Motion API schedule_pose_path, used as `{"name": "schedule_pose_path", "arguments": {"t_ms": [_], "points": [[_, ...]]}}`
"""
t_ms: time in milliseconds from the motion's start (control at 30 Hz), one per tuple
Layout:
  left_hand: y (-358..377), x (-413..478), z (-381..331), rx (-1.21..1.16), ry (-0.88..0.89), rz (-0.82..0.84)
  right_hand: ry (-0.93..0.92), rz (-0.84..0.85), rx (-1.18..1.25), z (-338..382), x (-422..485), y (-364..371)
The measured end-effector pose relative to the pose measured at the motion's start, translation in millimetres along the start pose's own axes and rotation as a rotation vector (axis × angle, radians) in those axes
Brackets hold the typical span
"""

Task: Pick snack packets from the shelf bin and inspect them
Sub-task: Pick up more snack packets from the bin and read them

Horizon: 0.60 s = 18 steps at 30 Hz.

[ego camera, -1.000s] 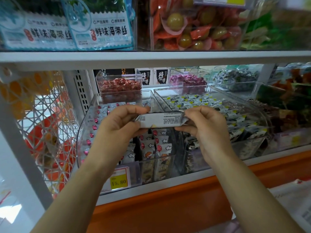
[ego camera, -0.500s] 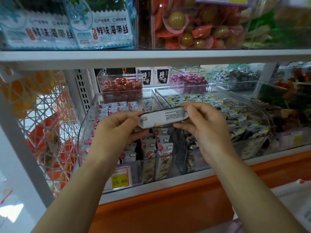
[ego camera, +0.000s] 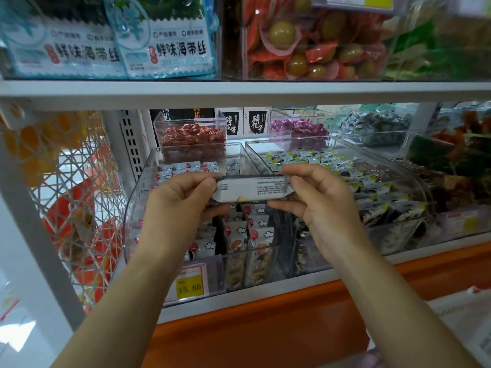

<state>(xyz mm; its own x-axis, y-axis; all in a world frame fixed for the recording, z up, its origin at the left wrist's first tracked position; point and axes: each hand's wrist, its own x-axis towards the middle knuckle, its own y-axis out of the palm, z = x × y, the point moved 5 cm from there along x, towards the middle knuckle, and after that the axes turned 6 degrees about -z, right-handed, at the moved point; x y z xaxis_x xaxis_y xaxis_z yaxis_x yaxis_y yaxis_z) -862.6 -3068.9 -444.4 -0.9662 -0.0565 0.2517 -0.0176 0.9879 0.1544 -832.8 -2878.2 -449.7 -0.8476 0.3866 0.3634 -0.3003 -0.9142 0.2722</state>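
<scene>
We are in a shop, at a snack aisle. We see white metal shelves (ego camera: 239,92) beside a slotted upright (ego camera: 130,144), and the clear plastic bins (ego camera: 134,208) on the lower one are heaped with small wrapped packets (ego camera: 261,236). A yellow price tag (ego camera: 189,285) reading 15.80 sits on the near front of the left bin. Farther back stand tubs of red sweets (ego camera: 192,139) and purple sweets (ego camera: 300,128). Above them, printed seaweed bags (ego camera: 164,46) stand side by side.

White pkt (ego camera: 253,189) w/ black print; yellow price tag (ego camera: 189,287); orange shelf edge (ego camera: 265,322).
</scene>
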Motion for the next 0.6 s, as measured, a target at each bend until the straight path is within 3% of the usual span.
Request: {"name": "schedule_pose_path", "arguments": {"t_ms": [133,233,367,600], "points": [[1.9,-1.4,-5.4,0.0,0.049,0.018,-0.012,0.035,-0.051,0.0,-1.2,3.3],[4.7,-3.9,-8.6,0.021,0.1,0.06,-0.081,0.01,-0.21,1.9,-1.8,1.8],[6.9,-6.6,-9.8,0.089,0.154,0.115,-0.101,-0.047,-0.231,5.2,-3.5,1.3],[12.3,-8.1,-5.5,0.088,0.066,0.102,-0.235,-0.127,-0.397,11.0,-7.1,0.3]]}}
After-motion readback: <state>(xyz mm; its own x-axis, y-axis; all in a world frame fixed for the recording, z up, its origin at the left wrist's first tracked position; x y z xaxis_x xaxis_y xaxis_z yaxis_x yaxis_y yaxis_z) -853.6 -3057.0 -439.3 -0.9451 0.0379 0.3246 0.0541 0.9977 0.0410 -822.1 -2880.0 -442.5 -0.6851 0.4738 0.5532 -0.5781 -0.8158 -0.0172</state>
